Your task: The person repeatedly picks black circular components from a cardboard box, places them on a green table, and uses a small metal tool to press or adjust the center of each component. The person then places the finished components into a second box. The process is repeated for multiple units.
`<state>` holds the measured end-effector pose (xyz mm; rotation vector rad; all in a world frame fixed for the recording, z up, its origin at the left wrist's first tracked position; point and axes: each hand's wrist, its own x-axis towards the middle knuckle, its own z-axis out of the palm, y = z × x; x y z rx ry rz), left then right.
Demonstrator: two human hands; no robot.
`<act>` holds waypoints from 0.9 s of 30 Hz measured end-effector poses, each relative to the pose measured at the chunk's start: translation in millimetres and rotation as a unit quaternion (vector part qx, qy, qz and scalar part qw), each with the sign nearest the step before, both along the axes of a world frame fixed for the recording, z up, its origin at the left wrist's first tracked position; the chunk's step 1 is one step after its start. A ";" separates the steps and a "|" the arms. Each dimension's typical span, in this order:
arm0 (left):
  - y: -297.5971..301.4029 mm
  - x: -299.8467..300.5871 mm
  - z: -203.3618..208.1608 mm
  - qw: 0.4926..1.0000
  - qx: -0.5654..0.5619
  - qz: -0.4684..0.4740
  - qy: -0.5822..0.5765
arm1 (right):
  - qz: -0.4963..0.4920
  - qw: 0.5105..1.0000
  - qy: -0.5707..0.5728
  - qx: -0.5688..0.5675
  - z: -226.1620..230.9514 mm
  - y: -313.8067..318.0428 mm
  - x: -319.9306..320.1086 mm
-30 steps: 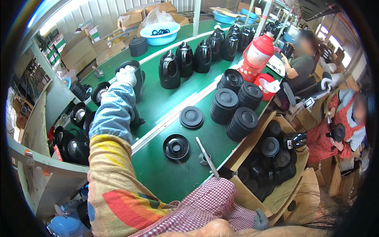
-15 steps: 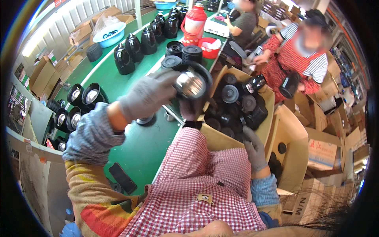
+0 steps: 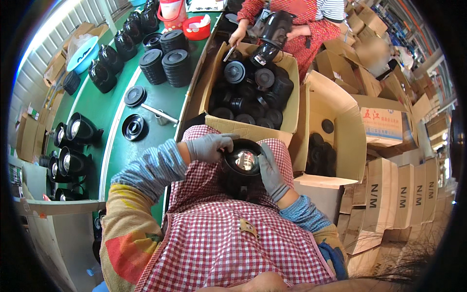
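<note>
A black vacuum flask [image 3: 243, 160] with a shiny metal liner stands mouth-up over my lap, between the checked apron's knees. My left hand [image 3: 211, 147], in a grey glove, grips its rim from the left. On the opposite side, my right hand [image 3: 272, 173], also gloved in grey, wraps round the flask's wall. The lower part of the flask is dark and hard to make out. Just ahead stands a cardboard box [image 3: 290, 119] full of black lids and other black parts. A black ring-shaped part [image 3: 134, 127] and a round lid [image 3: 134, 96] lie on the green table to my left.
Stacks of black lids [image 3: 176, 68] and black flask bodies [image 3: 101, 75] stand on the green table [image 3: 141, 163]. A second box [image 3: 348, 151] with black parts is at the right. Across the first box, a co-worker's hand [image 3: 237, 36] reaches in near a black flask [image 3: 272, 36].
The flask has come down from over the table's edge to my lap in my left hand. My right hand has left the box's edge and taken hold of it too. The view has shifted.
</note>
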<state>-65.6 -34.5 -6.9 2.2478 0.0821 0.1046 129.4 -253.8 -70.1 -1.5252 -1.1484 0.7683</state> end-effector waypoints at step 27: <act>348.7 -68.4 -57.3 0.801 0.402 0.420 -0.145 | 0.102 0.971 -0.191 0.098 64.6 113.5 89.5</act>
